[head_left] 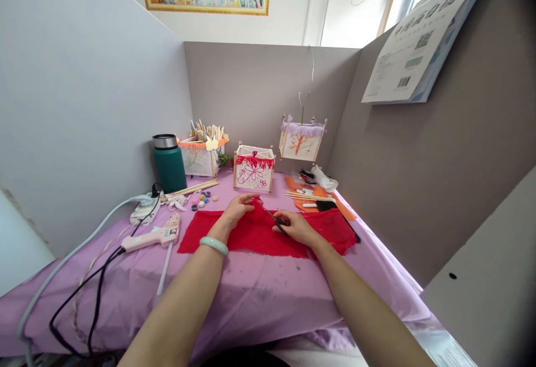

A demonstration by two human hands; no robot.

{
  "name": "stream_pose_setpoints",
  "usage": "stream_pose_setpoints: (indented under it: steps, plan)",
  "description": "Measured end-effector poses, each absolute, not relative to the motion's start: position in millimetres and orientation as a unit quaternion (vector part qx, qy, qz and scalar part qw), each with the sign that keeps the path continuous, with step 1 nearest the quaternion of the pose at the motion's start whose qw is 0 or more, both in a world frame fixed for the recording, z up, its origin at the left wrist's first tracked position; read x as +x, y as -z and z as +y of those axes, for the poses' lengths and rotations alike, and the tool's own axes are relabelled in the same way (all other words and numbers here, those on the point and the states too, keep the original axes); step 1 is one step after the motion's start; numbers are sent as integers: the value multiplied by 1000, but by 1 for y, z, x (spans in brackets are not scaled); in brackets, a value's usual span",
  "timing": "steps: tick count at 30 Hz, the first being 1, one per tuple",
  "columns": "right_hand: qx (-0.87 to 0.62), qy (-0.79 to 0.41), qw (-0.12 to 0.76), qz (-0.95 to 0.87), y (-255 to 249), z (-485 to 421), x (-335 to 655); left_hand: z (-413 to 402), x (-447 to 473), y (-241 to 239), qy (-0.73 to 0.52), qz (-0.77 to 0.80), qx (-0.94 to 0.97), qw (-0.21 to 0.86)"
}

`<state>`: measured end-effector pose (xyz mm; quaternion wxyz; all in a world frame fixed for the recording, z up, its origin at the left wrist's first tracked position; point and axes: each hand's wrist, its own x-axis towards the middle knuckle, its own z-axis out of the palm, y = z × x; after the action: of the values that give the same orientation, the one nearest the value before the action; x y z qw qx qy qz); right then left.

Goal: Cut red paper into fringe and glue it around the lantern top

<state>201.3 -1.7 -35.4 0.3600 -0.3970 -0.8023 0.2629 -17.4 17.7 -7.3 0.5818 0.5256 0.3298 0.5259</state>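
Note:
A long piece of red fabric [247, 238] lies across the purple-covered table. My left hand [238, 210], with a pale bangle on the wrist, pinches the fabric's far edge and lifts it slightly. In my right hand [296, 227] is a pair of scissors [280, 225] with dark handles, its blades pointing up and left to the edge beside my left fingertips. Whether the blades are apart is too small to tell. Just beyond the fabric stands a small white box lantern [253, 176] with wooden corner sticks, red fringe and a red flower drawing.
On the left are a pink glue gun [153, 236], a power strip [144, 209], trailing cables and a green bottle [169, 165]. A box of sticks [199, 157] stands behind. A second lantern [301, 141] hangs at back right above sticks and orange sheets [345, 206]. Grey partitions enclose the table.

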Motion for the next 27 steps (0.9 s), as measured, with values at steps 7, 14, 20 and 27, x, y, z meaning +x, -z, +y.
stream_pose_setpoints:
  steps: [7,14,20,27]
  plan:
    - [-405,-243,348,-810,35,-2,201,17,-18,7,-521,323,530,586]
    - [-416,-224,328,-818,33,-5,200,18,-18,8,-525,318,530,586]
    - [-416,-221,323,-821,34,-4,199,19,-18,9,-517,325,534,585]
    - [-416,-210,319,-825,33,-4,199,19,-18,10,-518,319,520,600]
